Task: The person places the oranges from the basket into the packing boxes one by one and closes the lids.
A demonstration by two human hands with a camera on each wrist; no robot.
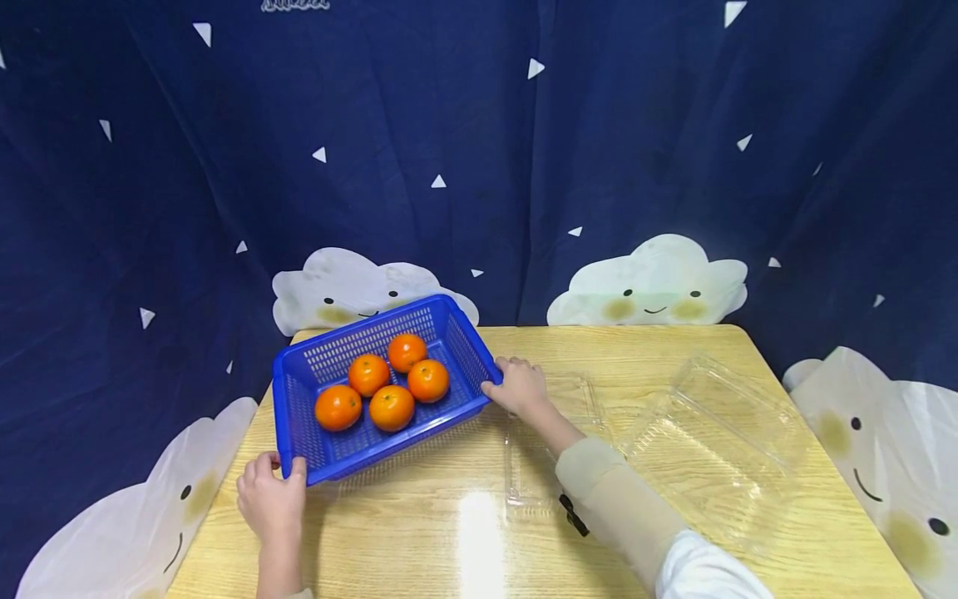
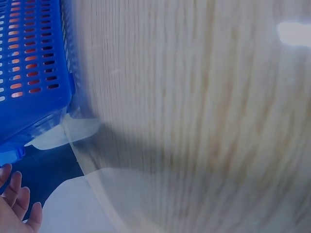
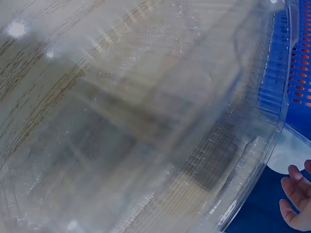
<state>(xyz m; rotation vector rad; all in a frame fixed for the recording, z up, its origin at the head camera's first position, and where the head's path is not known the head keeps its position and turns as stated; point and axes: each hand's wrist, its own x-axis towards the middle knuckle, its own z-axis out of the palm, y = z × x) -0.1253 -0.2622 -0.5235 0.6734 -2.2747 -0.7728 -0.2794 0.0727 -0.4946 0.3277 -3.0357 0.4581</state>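
Both hands hold a blue plastic basket point(image 1: 374, 449) with slotted walls, set at an angle over the table's back left part. Several oranges point(image 1: 392, 408) lie in it. My left hand point(image 1: 273, 499) grips the near left corner, thumb at the front side. At the right end, my right hand point(image 1: 521, 387) grips the rim. The left wrist view shows the basket's wall point(image 2: 34, 58) and the left hand's fingers point(image 2: 22, 201) at the lower left. In the right wrist view, the basket point(image 3: 299, 97) and right hand point(image 3: 297, 194) appear at the right edge.
Clear plastic clamshell boxes lie on the wooden table point(image 1: 419, 532): one box point(image 1: 527, 482) under the right forearm, another box point(image 1: 711, 449) opened out farther right. A small black object point(image 1: 573, 515) shows beside the right sleeve. Behind the table hangs a dark blue curtain point(image 1: 479, 125) with clouds.
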